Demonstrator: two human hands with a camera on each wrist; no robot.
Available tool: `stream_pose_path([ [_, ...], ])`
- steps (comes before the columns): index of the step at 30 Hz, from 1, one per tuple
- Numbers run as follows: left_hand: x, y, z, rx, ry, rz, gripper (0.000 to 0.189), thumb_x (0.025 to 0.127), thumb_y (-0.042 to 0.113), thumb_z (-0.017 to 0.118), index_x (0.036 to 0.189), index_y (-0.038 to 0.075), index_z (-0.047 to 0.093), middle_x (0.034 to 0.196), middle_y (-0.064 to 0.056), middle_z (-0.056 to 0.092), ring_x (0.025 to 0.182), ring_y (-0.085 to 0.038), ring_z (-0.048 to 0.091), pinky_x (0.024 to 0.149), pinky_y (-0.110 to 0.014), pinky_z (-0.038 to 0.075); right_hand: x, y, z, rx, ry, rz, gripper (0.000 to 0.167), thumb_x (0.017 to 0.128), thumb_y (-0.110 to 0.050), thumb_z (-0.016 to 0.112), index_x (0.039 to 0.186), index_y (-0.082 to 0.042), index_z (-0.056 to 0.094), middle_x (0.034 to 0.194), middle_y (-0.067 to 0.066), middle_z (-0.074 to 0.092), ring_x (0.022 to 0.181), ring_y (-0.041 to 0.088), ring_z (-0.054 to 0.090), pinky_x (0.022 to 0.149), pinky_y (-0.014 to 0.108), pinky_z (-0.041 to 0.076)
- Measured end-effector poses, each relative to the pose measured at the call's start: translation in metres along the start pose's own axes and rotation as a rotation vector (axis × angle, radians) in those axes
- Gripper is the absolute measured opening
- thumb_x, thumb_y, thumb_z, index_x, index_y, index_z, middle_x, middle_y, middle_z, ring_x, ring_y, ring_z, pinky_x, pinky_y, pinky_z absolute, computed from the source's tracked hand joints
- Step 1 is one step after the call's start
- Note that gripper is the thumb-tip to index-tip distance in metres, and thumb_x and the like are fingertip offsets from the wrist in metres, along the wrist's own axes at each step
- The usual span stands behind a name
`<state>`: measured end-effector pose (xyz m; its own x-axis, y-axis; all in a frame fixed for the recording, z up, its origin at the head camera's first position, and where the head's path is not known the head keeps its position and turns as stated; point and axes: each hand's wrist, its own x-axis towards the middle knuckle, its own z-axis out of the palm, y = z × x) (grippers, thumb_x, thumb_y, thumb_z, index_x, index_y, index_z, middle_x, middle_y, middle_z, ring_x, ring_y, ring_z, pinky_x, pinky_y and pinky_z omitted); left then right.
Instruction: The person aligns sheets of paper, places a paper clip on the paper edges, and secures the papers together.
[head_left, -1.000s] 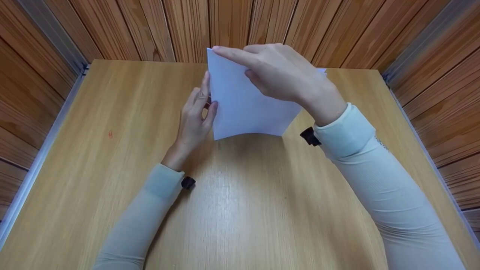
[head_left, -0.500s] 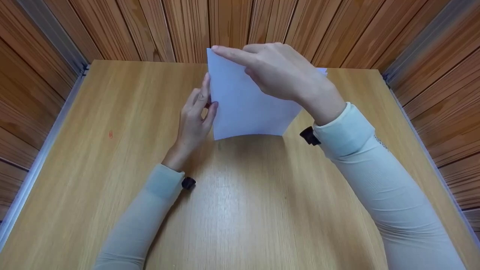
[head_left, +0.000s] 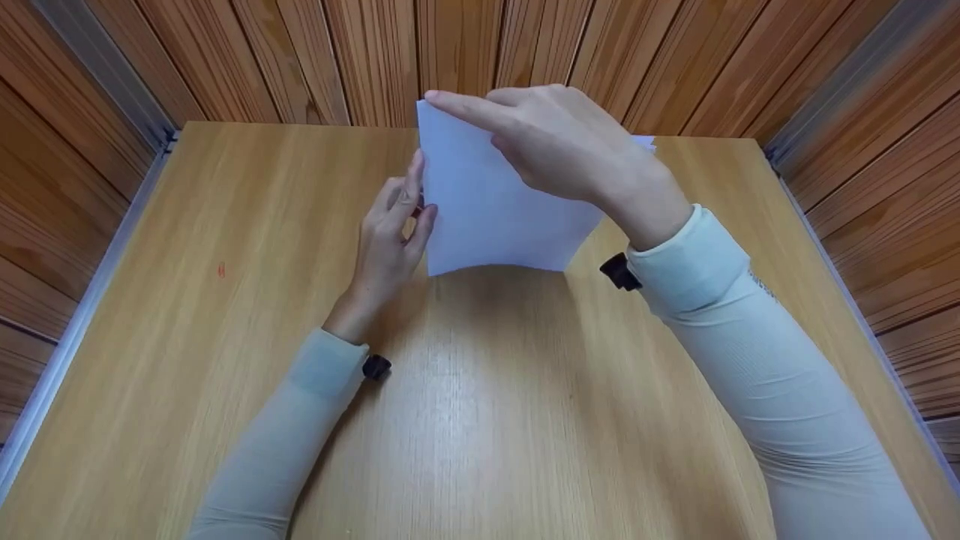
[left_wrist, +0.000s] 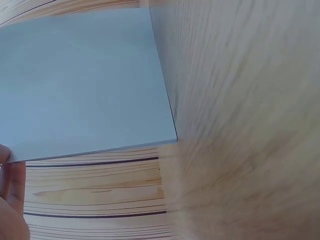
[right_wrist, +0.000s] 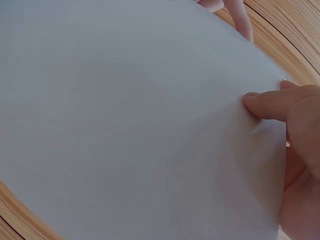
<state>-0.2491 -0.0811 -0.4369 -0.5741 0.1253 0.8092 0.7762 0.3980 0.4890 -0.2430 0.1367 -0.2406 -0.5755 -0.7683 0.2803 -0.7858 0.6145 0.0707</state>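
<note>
Brown walls of striped, wood-grained planks (head_left: pixel 382 60) rise on 3 sides. Between them spreads a pale, smooth wooden tabletop (head_left: pixel 465 420) with fine straight grain and a soft sheen. A narrow grey metal strip (head_left: pixel 67 337) runs along its left side, with a matching strip on the right.

2 arms reach in, clad in thin, close-fitting pale fabric: the right sleeve (head_left: pixel 757 390) wrinkles into shallow folds, the left sleeve (head_left: pixel 262 450) lies smoother, and each ends in a turned-back, pale mint cuff.

At the far middle of the table, tilted up between the hands, is the matte white rectangular paper (head_left: pixel 502 210). More than 1 layer shows at its upper right corner; its lower edge bows in a gentle arc above a soft shadow. Whether that edge touches the wood, I cannot tell.

The right hand (head_left: pixel 566 142) pinches the paper near the top, index finger stretched along the upper edge to the left corner, thumb dimpling the near face. The left hand (head_left: pixel 390 232) is partly curled and lightly pinches the left edge, thumb tip on the near face.

A small, blocky black device (head_left: pixel 621 272) sits at the right cuff, another at the left.

Smallest is a thin orange-red loop (head_left: pixel 221 269) on the table's left; mark or object, I cannot tell.
</note>
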Motion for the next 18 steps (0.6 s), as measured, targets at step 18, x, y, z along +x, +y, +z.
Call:
stream_pose_path([
  [18,0.0012,0.0030,-0.0038,0.057,-0.087,-0.105,0.059,0.109,0.012,0.061,0.157,-0.010,0.036,0.113,-0.018,0.075,0.089,-0.025,0.068,0.086,-0.036,0.062,0.0003,-0.0001,0.0029,-0.001,0.013,-0.018,0.062,0.108,0.001,0.052,0.164,-0.025,0.044,0.102,0.018,0.072,0.067,0.030,0.056,0.076,0.044,0.061],
])
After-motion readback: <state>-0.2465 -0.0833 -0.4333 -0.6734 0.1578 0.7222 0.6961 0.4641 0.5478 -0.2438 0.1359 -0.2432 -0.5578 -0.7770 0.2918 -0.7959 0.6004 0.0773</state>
